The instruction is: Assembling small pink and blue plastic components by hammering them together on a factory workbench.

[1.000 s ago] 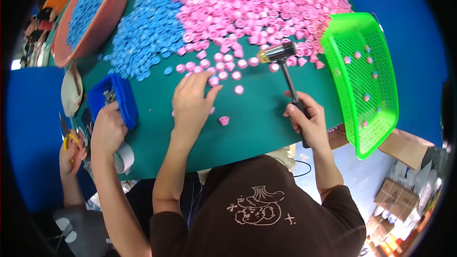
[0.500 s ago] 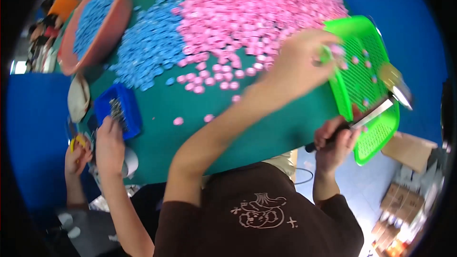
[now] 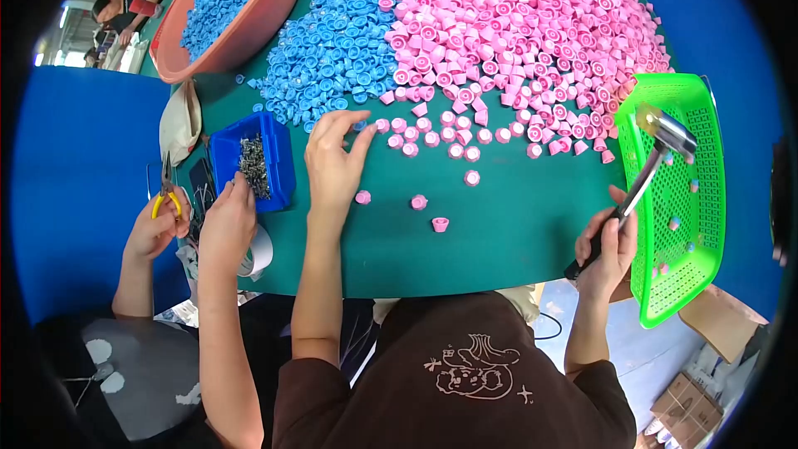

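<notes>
My left hand (image 3: 332,162) reaches over the green table with thumb and fingers apart. A small blue cap (image 3: 359,125) lies between its fingertips; whether they touch it I cannot tell. Just beside the fingers are several pink cup-shaped pieces (image 3: 398,125), at the near edge of the large pink pile (image 3: 507,25). Left of that pile is a heap of blue caps (image 3: 332,50). My right hand (image 3: 611,241) is closed round the black handle of a hammer (image 3: 638,187), its metal head raised in front of the green basket (image 3: 706,249).
At left, a co-worker's hand (image 3: 162,224) holds yellow-handled pliers (image 3: 166,195); their other hand (image 3: 229,220) is at a blue bin (image 3: 283,175) of small metal parts. A pink tub (image 3: 270,17) of blue caps stands far left. Several pink-and-blue pieces (image 3: 674,223) lie in the basket.
My left hand has gone from the green basket, where it held something blurred and pinkish, leftward to the blue caps. My right hand keeps the hammer, now tilted more upright. The view has shifted.
</notes>
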`<action>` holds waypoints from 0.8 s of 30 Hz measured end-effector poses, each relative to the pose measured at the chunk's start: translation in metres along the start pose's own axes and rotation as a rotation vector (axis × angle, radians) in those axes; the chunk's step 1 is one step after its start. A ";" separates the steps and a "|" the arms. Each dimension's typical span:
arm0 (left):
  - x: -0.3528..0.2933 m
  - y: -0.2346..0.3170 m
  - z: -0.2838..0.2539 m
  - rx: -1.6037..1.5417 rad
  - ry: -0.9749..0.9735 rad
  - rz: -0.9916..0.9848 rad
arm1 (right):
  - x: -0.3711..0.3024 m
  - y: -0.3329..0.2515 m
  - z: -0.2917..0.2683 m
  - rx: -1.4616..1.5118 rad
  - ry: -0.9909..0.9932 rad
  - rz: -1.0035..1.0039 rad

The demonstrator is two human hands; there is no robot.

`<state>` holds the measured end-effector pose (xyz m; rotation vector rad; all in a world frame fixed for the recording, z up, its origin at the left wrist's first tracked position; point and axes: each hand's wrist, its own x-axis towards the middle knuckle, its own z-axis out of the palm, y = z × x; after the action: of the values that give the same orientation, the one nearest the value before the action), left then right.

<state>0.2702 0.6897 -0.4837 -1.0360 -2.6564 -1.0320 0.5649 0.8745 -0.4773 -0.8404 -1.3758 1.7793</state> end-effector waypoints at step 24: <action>0.063 0.012 0.043 0.139 -0.258 0.389 | 0.008 0.006 0.013 -0.573 -0.076 0.022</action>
<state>0.2356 0.7582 -0.4891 -1.6616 -2.5079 -0.6652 0.5488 0.8742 -0.4808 -1.0883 -1.9758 1.4538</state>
